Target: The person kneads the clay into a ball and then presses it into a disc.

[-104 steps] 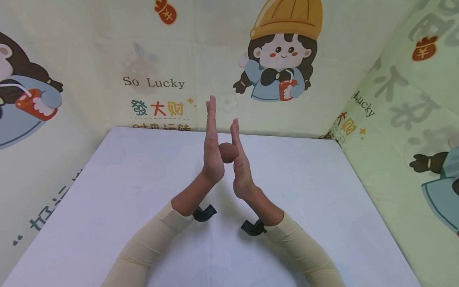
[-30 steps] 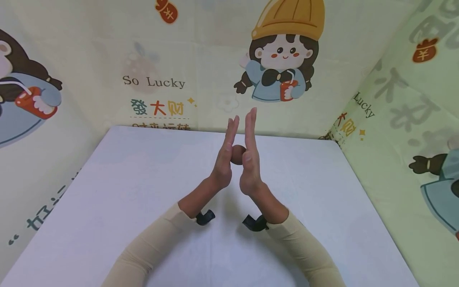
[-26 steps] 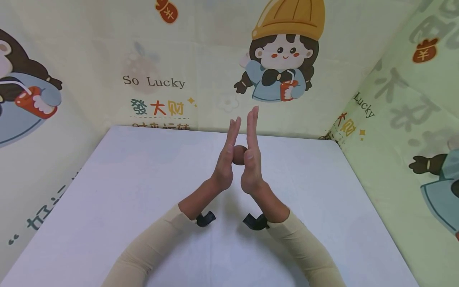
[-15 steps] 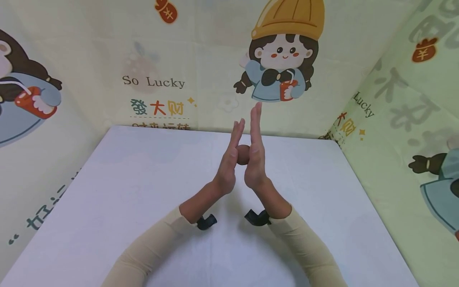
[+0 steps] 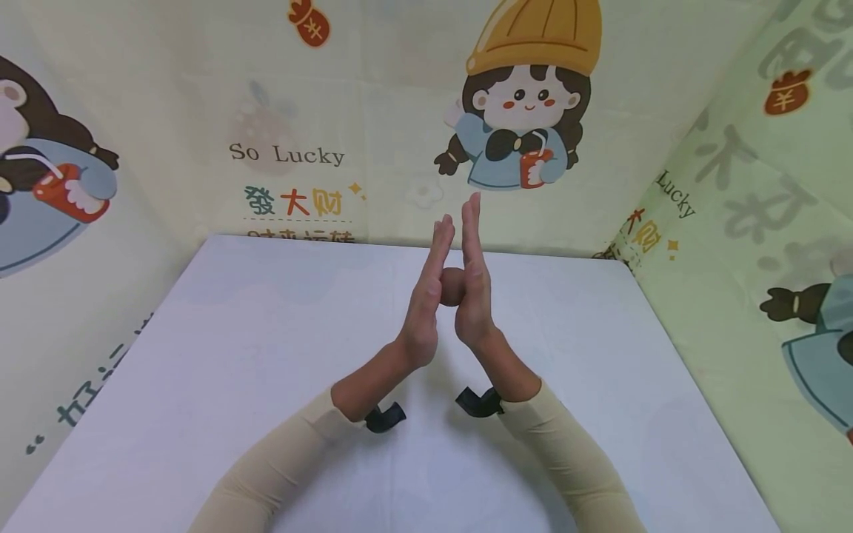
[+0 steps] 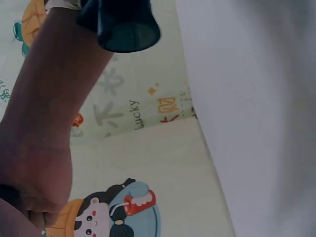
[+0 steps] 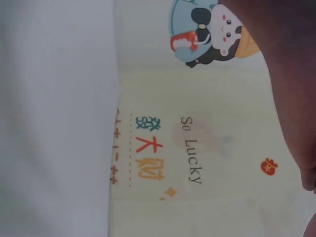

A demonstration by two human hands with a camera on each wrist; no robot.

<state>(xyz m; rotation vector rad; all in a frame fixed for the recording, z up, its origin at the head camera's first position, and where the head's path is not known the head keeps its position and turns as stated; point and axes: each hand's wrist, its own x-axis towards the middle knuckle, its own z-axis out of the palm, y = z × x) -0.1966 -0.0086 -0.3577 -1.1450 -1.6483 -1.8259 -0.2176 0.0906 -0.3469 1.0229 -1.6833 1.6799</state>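
Between my two palms sits a smooth brown ball (image 5: 452, 287), held off the table in the head view. My left hand (image 5: 423, 311) presses it from the left, fingers straight and pointing up and away. From the right my right hand (image 5: 474, 303) presses too, its straight fingers reaching a bit higher. The palms hide both sides of the ball. At the lower left of the left wrist view, a hand and forearm (image 6: 44, 108) appear in shadow. The right wrist view has only a dark arm (image 7: 296, 74) along its right edge.
A white table (image 5: 266, 318) spreads beneath my hands. Light printed cloth walls (image 5: 400, 96) stand behind it and at both sides. A black curved piece (image 5: 385, 417) shows at my left wrist, and a similar black piece (image 5: 478, 402) at my right.
The ball has shifted right between my palms since the earliest frame. My left hand has slid back and right; the right hand has gone forward, its fingertips now higher. Lately the motion is slight.
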